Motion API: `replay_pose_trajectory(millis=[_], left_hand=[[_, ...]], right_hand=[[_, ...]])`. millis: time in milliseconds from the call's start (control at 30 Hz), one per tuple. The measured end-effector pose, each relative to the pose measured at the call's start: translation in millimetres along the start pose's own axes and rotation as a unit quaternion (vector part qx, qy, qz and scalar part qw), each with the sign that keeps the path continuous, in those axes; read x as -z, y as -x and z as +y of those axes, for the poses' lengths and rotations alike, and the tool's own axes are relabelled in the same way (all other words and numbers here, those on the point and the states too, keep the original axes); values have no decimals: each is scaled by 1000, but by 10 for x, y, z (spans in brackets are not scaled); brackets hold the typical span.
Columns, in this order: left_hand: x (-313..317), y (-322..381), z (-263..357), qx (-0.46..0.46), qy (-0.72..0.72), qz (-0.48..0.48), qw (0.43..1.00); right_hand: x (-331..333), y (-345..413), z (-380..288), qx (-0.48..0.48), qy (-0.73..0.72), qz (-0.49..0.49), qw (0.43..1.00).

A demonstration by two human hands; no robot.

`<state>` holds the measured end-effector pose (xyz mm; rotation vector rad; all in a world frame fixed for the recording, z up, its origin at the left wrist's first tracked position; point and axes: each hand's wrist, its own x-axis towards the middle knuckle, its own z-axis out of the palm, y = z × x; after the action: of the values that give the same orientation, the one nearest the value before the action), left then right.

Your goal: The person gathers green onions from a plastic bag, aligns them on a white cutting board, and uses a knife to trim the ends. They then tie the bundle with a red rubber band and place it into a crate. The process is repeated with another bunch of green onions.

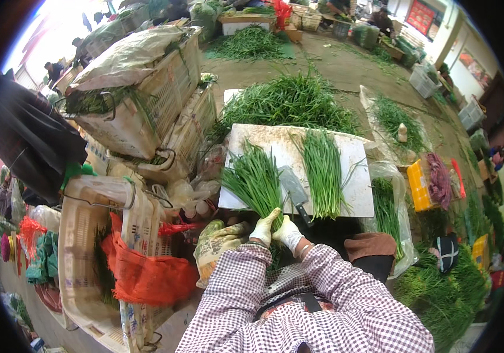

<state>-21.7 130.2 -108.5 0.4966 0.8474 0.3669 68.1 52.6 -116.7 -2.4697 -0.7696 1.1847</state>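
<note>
My left hand [266, 226] and my right hand [288, 233], both in pale gloves, grip a bunch of long green leaves [254, 178], likely garlic chives. They hold it near its lower end, at the near edge of a white board [358, 189]. The leafy part spreads over the board's left side. A cleaver [295, 189] lies just right of it, its dark handle pointing toward me. On the right half of the board rests a second bunch [322, 174], with its pale stem ends toward me.
Beyond the board lies a heap of loose greens [291, 106]. Stacked plastic crates [177, 75] stand at left, behind an open crate [75, 247] with red mesh [146, 269]. To the right are a clear bag of greens [386, 212] and a yellow box [418, 185]. A person [36, 132] stands at far left.
</note>
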Motion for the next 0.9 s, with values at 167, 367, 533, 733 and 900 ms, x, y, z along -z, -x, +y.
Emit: replay_pose_trajectory(millis=[167, 367, 533, 733, 900], left_hand=[[46, -3, -78, 36, 0, 40, 999], [145, -26, -94, 64, 42, -26, 997], [84, 67, -113, 84, 16, -22, 996], [-168, 175, 9, -207, -229, -37, 950], [-461, 52, 554, -419, -260, -161, 855]], right_hand=[[94, 3, 47, 126, 12, -93, 988], [553, -139, 121, 123, -26, -92, 988], [425, -120, -120, 37, -204, -72, 976], [541, 155, -271, 196, -374, -33, 906], [982, 219, -454, 360, -343, 70, 865]])
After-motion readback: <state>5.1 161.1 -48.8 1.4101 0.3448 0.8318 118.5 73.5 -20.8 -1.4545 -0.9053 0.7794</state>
